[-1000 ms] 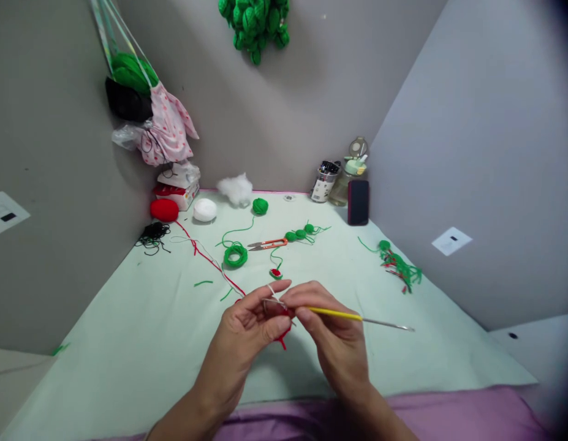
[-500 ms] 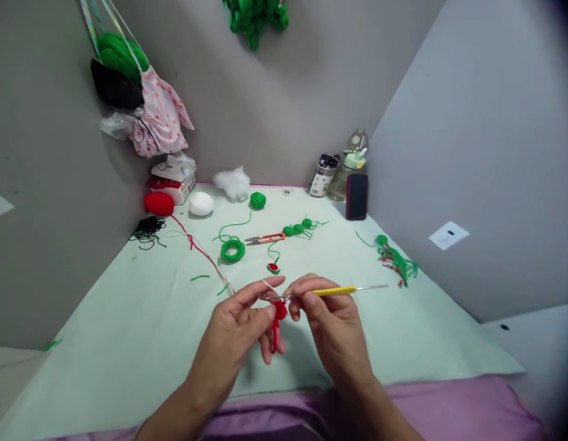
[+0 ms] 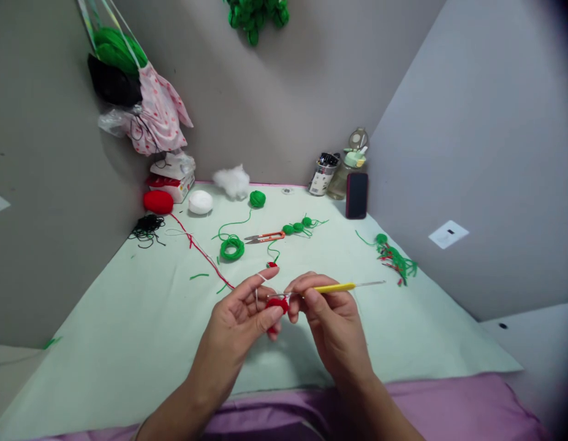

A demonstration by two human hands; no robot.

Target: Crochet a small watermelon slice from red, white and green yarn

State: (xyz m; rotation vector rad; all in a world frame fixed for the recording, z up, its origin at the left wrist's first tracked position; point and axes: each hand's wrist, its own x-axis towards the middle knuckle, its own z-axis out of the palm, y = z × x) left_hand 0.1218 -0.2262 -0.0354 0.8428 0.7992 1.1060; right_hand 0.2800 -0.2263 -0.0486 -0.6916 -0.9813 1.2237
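Observation:
Between thumb and fingers, my left hand (image 3: 241, 315) pinches a small red crochet piece (image 3: 278, 304). White yarn (image 3: 257, 295) loops over its raised index finger. My right hand (image 3: 328, 312) grips a crochet hook (image 3: 335, 288) by its yellow handle, and the thin metal shaft points left across the top of the red piece. Whether the tip is inside a stitch, I cannot tell. Just beyond my left fingertips lies a small red piece with a green tail (image 3: 272, 264), partly hidden by the index finger. Red yarn (image 3: 205, 260) runs from a red ball (image 3: 158, 201) toward my left hand.
Orange thread snips (image 3: 265, 237) lie mid-table beside green crocheted balls (image 3: 297, 227) and a green yarn coil (image 3: 232, 248). Behind are a white yarn ball (image 3: 200, 202), stuffing (image 3: 232, 182) and a green ball (image 3: 257, 198). A phone (image 3: 356, 196) leans at back right; green-and-red pieces (image 3: 394, 257) lie right.
My left hand has turned the red piece so it lies flatter, and its hanging red strand is now mostly hidden. The left index finger has risen slightly, covering part of the piece behind.

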